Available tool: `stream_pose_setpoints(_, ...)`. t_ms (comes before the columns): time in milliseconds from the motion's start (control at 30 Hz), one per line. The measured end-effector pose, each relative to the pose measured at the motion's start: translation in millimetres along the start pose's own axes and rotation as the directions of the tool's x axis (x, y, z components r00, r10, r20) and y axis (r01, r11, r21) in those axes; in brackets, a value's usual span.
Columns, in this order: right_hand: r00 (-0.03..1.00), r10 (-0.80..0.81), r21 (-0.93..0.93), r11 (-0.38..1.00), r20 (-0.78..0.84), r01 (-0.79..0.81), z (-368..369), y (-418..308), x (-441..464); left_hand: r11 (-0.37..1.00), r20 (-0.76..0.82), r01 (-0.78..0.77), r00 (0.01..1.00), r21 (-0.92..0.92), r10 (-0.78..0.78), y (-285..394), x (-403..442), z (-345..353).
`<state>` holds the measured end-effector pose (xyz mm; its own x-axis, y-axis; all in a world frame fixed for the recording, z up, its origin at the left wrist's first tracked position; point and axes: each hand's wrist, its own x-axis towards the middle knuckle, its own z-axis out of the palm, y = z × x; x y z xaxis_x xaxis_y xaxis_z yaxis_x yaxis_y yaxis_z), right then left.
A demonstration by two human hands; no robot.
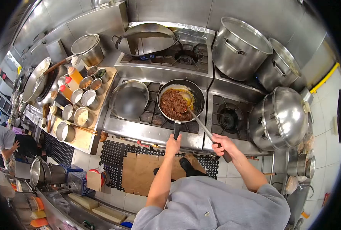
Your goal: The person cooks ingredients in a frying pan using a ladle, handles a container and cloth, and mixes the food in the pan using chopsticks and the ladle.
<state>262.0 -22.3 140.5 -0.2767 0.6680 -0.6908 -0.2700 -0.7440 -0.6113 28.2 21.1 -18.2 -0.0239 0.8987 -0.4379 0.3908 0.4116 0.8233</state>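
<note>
Fingers of the right hand (pixel 224 145) curl around a ladle (pixel 201 124) slanting forward-left into dark minced food (pixel 171 104); the left hand (pixel 173 145) clasps the backward-pointing handle (pixel 177 131) of the frying pan (pixel 200 102), straight ahead on the stove (pixel 120 124).

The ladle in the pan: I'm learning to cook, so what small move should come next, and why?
Probably sweep the ladle through the brown mixture: its bowl sits at the mixture's edge, where yellow liquid shows unblended, the right hand grips the ladle, and the left hand holds the pan handle.
</note>
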Motion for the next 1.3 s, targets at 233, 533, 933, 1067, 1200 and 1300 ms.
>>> stream_pose_setpoints(233,0.986,-0.048,-0.438,0.899,-0.158,-0.027,-16.1,-27.6,-16.9,1.0,0.001,-0.019,1.0,0.004,0.019,-1.5,3.9,-0.8)
stream_pose_setpoints(533,0.966,-0.126,-0.684,0.727,-0.225,-0.064,-24.0,-41.6,-24.4,1.0,-0.009,0.006,1.0,0.025,-0.006,2.6,0.6,-5.0)
stream_pose_setpoints(933,0.897,-0.439,-0.996,0.034,0.06,0.083,-38.0,-34.2,-13.7,0.996,-0.049,-0.047,0.997,0.078,0.051,-22.7,19.6,10.4)
stream_pose_setpoints(1067,0.918,-0.397,-1.0,-0.001,-0.014,-0.015,-51.3,-51.9,-28.7,0.996,0.03,0.088,0.996,0.001,-0.088,10.6,-5.3,-9.1)
stream_pose_setpoints(1200,0.938,-0.338,-0.995,0.076,-0.083,-0.06,-18.6,-51.5,-21.4,0.997,-0.053,-0.027,0.998,0.072,0.031,-29.7,20.9,15.0)
stream_pose_setpoints(1300,0.939,-0.342,-0.999,-0.053,0.021,0.003,-41.7,-57.1,-33.2,0.999,-0.019,0.009,1.0,0.04,-0.009,-29.8,23.4,10.2)
